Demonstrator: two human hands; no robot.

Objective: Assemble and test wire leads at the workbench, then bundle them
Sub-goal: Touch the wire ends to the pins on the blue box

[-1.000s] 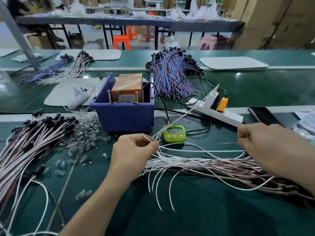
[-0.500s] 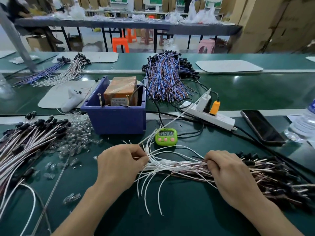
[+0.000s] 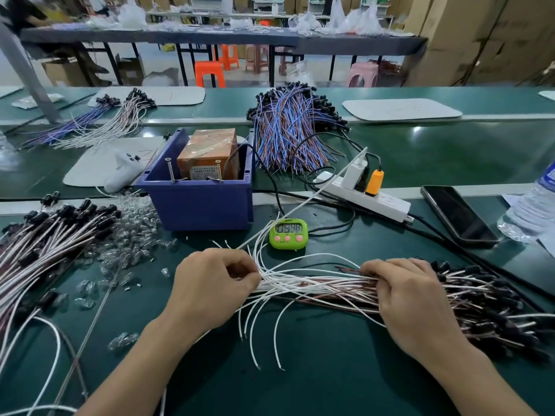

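"So, where do the wire leads [image 3: 324, 285] lie?"

"Flat on the green workbench [image 3: 330, 379], front and centre, between my two hands and just below the green timer [image 3: 288, 234]. White tails fan toward me; the black-capped ends run off to the right."

"And your hands?"

"My left hand [image 3: 210, 283] has its fingers curled, thumb and forefinger pinching the white tails where they gather. My right hand [image 3: 411, 298] sits further along, fingers bent down over the bundle, gripping it. Behind stand a blue bin [image 3: 198, 205] and a white power strip [image 3: 378, 201]; a second heap of leads [image 3: 51, 235] lies far left."
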